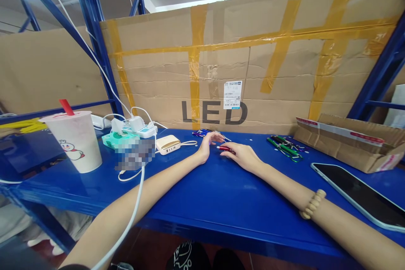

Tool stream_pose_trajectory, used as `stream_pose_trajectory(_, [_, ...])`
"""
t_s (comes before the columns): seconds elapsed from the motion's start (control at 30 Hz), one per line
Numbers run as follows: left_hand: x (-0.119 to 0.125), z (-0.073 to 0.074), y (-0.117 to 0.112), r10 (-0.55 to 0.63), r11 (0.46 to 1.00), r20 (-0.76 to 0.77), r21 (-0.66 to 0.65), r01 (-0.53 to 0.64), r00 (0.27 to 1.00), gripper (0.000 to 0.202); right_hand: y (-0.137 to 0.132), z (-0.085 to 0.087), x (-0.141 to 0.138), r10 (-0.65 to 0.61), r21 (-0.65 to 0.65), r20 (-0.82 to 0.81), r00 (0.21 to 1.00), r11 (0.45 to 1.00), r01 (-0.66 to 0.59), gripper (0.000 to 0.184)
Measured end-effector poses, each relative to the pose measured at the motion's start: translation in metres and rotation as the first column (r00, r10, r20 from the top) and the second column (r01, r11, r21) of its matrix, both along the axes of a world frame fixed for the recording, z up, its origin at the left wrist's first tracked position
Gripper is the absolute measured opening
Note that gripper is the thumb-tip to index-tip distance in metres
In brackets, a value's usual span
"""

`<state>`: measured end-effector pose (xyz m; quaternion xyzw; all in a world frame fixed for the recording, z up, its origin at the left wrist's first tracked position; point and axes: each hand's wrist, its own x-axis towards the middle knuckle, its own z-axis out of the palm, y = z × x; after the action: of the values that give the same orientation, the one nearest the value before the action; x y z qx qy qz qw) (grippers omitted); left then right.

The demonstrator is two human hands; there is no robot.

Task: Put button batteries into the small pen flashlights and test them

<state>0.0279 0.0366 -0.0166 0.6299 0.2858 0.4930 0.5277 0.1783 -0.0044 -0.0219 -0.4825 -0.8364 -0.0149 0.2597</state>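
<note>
Both my forearms reach out over a blue metal shelf (221, 190). My right hand (242, 155) rests on the shelf with its fingers pinched on a red pen (223, 148). Just left of it, my left hand (209, 143) is curled with the fingers apart, its tips close to the pen's far end; I cannot tell whether it touches it. Several blue and purple pens (202, 132) lie just behind the hands, against the cardboard. A wooden bead bracelet (312, 203) sits on my right wrist.
A large taped cardboard sheet marked LED (253, 71) walls off the back. Green pens (286, 147) lie right of the hands, then an open cardboard box (348, 141) and a tablet (363, 196). A drink cup (77, 139), tissue pack (119, 139), power strip (139, 127), power bank (168, 144) and white cables stand left.
</note>
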Motion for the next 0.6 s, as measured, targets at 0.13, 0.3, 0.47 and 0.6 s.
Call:
stream_pose_trajectory(0.13, [-0.0008, 0.0002, 0.0001, -0.022, 1.0, 0.013, 0.005, 0.022, 1.0, 0.035, -0.0018, 0.0007, 0.0012, 0.001, -0.002, 0.0, 1.0, 1.0, -0.001, 0.029])
stream_pose_trajectory(0.3, [-0.0026, -0.002, 0.0009, -0.084, 0.996, 0.001, -0.004, 0.084, 0.996, 0.037, -0.0013, -0.0009, 0.0038, 0.023, 0.01, 0.024, 0.999, 1.0, -0.024, 0.03])
stream_pose_trajectory(0.47, [-0.0039, 0.0011, -0.0011, -0.098, 0.995, -0.015, -0.009, 0.097, 0.995, 0.035, -0.0042, 0.0008, 0.0033, 0.04, 0.028, 0.06, 0.997, 0.999, -0.042, 0.03])
stream_pose_trajectory(0.6, [-0.0043, 0.006, -0.0036, -0.102, 0.995, -0.015, -0.011, 0.102, 0.995, 0.041, -0.0055, 0.0027, 0.006, 0.057, 0.06, 0.087, 0.995, 0.996, -0.062, 0.03])
